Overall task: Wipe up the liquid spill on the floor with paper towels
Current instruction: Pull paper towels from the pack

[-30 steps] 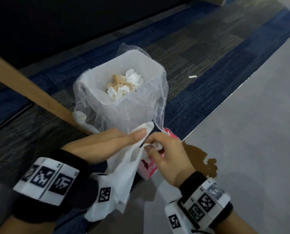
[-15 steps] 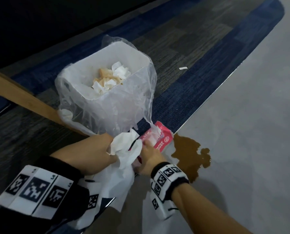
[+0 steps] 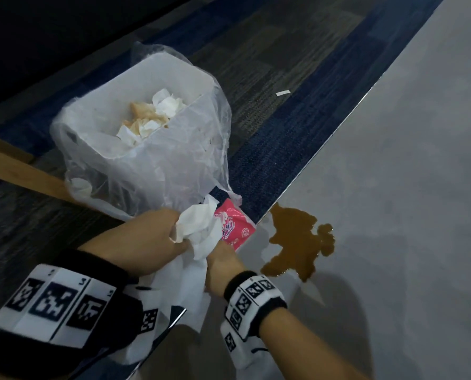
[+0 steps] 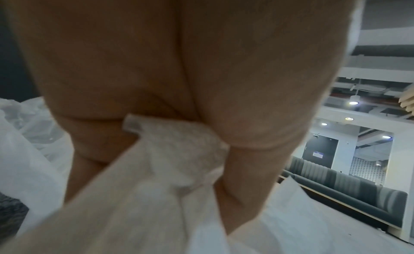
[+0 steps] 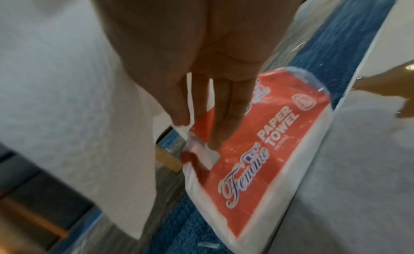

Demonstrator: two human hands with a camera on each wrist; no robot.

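A brown spill (image 3: 297,239) lies on the grey floor beside the carpet edge. Left of it lies a red paper towel pack (image 3: 235,229) (image 5: 268,142). My left hand (image 3: 157,234) (image 4: 201,98) grips a bunch of white paper towels (image 3: 195,231) (image 4: 170,160), which hang down to the floor. My right hand (image 3: 219,256) (image 5: 197,132) reaches under that bunch to the pack's torn opening. Its fingers (image 5: 226,116) point down into the opening, and a white sheet corner (image 5: 181,129) shows pinched at the tips.
A white bin (image 3: 105,149) lined with a clear plastic bag stands just behind the hands on the carpet, holding stained used towels (image 3: 149,116). A wooden leg (image 3: 23,171) slants at the left. A small white scrap (image 3: 282,92) lies on the carpet.
One second ago my right hand passed a sheet to the left hand. It has since gone back down to the pack, and the left hand has bunched the towels tighter.
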